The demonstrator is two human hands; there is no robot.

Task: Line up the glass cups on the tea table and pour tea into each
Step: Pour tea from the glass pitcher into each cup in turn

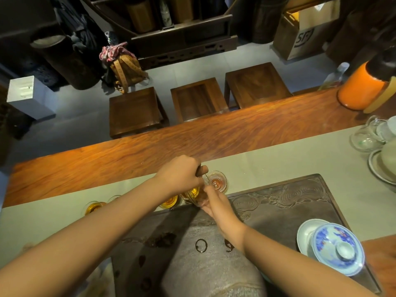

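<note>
Glass pitcher (192,195) is gripped by its wooden handle in the left hand (180,173), tilted beside a glass cup (217,181), its base steadied by the right hand (216,205).

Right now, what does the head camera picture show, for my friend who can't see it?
The left hand grips a wooden handle above a row of glass cups holding amber tea on a grey-green runner. The right hand holds a glass vessel beside them.

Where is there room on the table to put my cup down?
The grey cloth runner is bare between the cup at the row's right end and the glassware at far right. The wooden strip behind it is bare too. It's crowded where both hands, left and right, work over the row of filled cups.
</note>
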